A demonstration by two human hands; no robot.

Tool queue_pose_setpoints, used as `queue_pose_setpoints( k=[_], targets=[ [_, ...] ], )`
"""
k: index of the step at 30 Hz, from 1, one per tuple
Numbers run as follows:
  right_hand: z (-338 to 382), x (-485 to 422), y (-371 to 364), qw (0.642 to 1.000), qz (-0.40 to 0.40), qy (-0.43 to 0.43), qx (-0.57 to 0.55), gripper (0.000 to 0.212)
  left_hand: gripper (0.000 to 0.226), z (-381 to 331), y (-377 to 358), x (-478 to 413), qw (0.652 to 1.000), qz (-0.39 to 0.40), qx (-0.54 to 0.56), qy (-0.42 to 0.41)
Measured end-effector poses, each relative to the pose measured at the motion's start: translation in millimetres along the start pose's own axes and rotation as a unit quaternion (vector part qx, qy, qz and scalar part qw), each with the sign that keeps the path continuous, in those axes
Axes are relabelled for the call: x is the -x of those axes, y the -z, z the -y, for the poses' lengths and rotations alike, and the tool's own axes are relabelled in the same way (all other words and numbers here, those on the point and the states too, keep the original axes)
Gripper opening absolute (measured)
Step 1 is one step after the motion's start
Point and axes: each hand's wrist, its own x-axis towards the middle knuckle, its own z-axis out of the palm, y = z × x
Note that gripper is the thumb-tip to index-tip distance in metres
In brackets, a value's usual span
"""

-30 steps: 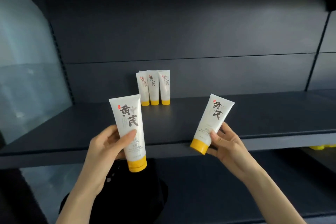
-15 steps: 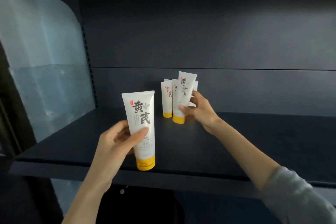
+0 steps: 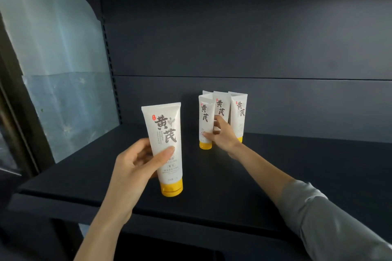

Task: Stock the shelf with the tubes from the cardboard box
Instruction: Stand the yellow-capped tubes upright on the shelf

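The white tubes have yellow caps and black characters. My left hand (image 3: 131, 167) grips one tube (image 3: 164, 131) upright, cap down, just above the front part of the dark shelf (image 3: 297, 165). My right hand (image 3: 222, 135) reaches to the back and pinches another tube (image 3: 204, 112) between thumb and fingers. That tube stands cap down on the shelf at the front left of a small cluster of standing tubes (image 3: 239, 112). My right hand partly hides the middle tube of the cluster. The cardboard box is not in view.
A translucent plastic side panel (image 3: 63, 91) closes the shelf bay on the left. The dark back wall (image 3: 233, 38) rises right behind the cluster. The shelf's front lip (image 3: 148, 216) runs below my left wrist. Bare shelf surface stretches to the right of the tubes.
My right hand carried its tube from in front of the shelf to the back and stood it beside the cluster. My left hand kept its tube, and the view moved closer.
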Motion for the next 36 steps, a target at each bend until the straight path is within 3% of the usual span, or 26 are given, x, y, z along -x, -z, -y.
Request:
queue_pose_setpoints(
  k=[16, 22, 26, 28, 31, 36],
  targets=[
    [18, 19, 14, 0.995, -0.054, -0.003, 0.087, 0.048, 0.041, 1, -10, -5, 0.999, -0.006, 0.042, -0.017],
    [50, 80, 32, 0.989, -0.085, 0.086, 0.089, 0.044, 0.03, -7, -28, -8, 0.997, -0.003, 0.062, -0.034],
    [57, 140, 29, 0.986, -0.032, 0.162, 0.005, 0.07, 0.029, -11, -48, -5, 0.995, 0.001, 0.095, -0.039],
    [57, 162, 25, 0.98, -0.02, 0.197, 0.033, 0.08, 0.031, -12, -60, -1, 0.993, 0.011, 0.107, -0.037],
    [54, 181, 19, 0.972, -0.062, 0.209, 0.087, 0.085, 0.035, -15, -78, 8, 0.993, 0.036, 0.112, -0.031],
    [50, 191, 17, 0.963, -0.141, 0.211, 0.088, 0.071, 0.037, -16, -95, 19, 0.994, 0.048, 0.088, -0.044]
  ],
)
